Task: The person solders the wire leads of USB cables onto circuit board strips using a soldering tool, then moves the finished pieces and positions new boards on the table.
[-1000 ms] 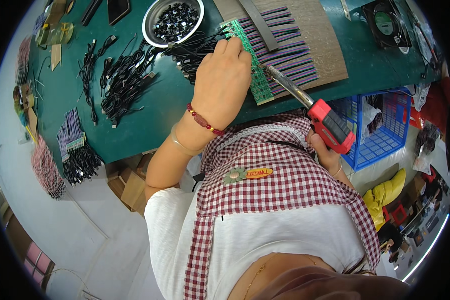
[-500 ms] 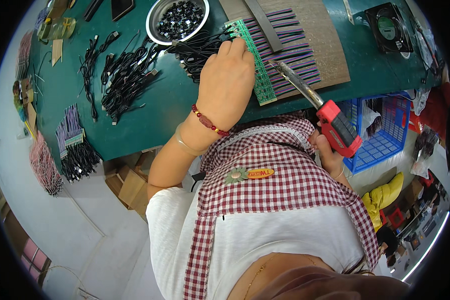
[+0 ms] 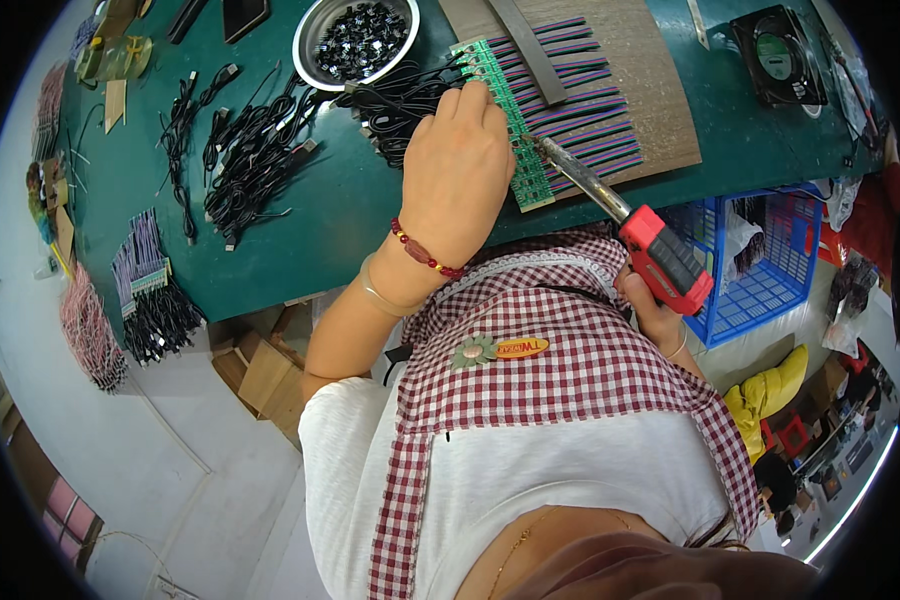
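My right hand [image 3: 655, 318] grips a soldering iron by its red and black handle [image 3: 667, 258]. The metal barrel slants up to the left, and its tip is at the green circuit board strip [image 3: 507, 90], close to my left fingertips. Bent over the left edge of that strip is my left hand [image 3: 460, 165], its fingers closed together. Whatever they pinch is hidden beneath them. Black cables [image 3: 395, 105] run from the strip's upper left side into a bundle. Rows of thin multicoloured wires [image 3: 600, 100] extend from its right side.
A dark flat bar [image 3: 530, 55] lies across the wires on a brown board [image 3: 660, 80]. A metal bowl [image 3: 298, 55] of small black parts stands behind more black cables [image 3: 255, 165]. A round-centred black device [image 3: 775, 55] sits far right; a blue crate [image 3: 760, 290] is below the table edge.
The soldering iron has moved slightly left and down, bringing its tip nearer my left fingers. My left hand has shifted a little right and down along the strip.
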Demonstrator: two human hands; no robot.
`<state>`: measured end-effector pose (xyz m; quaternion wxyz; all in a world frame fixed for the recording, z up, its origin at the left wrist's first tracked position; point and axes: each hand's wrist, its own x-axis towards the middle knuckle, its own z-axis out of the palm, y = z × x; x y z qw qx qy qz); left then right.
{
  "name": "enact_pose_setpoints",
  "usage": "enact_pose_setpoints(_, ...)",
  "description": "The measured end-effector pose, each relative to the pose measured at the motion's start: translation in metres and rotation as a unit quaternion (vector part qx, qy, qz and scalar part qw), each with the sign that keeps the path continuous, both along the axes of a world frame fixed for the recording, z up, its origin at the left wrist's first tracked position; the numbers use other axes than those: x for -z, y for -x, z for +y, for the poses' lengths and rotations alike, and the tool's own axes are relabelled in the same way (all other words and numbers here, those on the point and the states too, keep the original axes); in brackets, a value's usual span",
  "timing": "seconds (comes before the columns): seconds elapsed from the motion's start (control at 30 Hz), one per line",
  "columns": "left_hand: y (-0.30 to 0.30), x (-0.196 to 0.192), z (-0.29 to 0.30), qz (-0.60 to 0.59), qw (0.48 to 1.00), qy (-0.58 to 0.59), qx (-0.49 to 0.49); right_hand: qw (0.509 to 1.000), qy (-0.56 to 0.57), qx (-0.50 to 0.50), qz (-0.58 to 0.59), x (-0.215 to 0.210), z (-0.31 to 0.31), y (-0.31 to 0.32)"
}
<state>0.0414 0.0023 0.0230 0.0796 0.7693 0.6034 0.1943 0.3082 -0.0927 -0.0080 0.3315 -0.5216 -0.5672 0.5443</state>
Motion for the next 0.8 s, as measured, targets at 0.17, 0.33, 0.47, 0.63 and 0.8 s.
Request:
enact_pose_setpoints(0.17,-0.001,0.000,-0.002,-0.013,1.000,-0.007,-0.004,0.991,-0.087,-0.044,-0.096,0.003,-0.001,-0.003)
enact_pose_setpoints(0.33,-0.001,0.000,-0.003,-0.023,1.000,-0.013,-0.011,0.997,0.058,0.025,0.039,-0.007,-0.003,0.000)
enact_pose_setpoints(0.47,-0.001,-0.001,-0.003,-0.012,1.000,-0.002,-0.010,0.999,0.028,0.024,0.029,-0.006,-0.001,0.003)
enact_pose_setpoints(0.63,-0.002,-0.001,0.000,0.004,1.000,0.005,-0.012,0.999,-0.016,0.009,0.032,-0.003,0.004,0.001)
enact_pose_setpoints(0.8,-0.005,-0.007,0.002,-0.010,1.000,0.013,-0.004,0.973,-0.094,0.139,0.160,-0.020,0.030,-0.007)
